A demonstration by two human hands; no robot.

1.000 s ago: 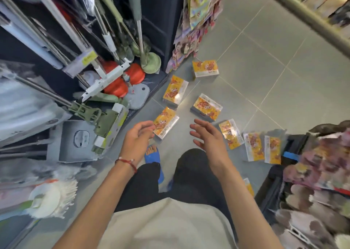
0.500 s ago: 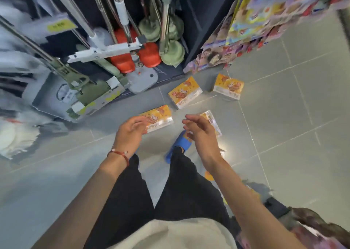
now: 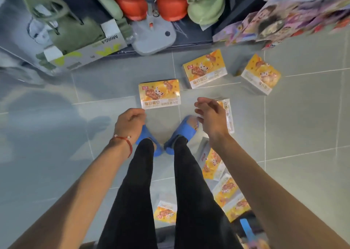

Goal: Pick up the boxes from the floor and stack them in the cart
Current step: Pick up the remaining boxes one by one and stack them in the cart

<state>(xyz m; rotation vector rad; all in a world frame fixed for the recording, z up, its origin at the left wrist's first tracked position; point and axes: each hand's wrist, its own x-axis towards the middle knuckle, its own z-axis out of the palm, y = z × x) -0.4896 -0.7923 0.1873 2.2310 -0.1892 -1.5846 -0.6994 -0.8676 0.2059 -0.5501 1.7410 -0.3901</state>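
Several yellow boxes (image 3: 159, 94) on tiled floor (image 3: 303, 119)

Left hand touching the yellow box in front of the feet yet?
Cannot tell. Head view: the left hand lines up against the yellow box at its near corner, but from above its height over the box is unreadable.

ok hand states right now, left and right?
left hand: open, loosely curled, holding nothing, by the corner of the front box.
right hand: open, fingers relaxed, holding nothing, over the side box.
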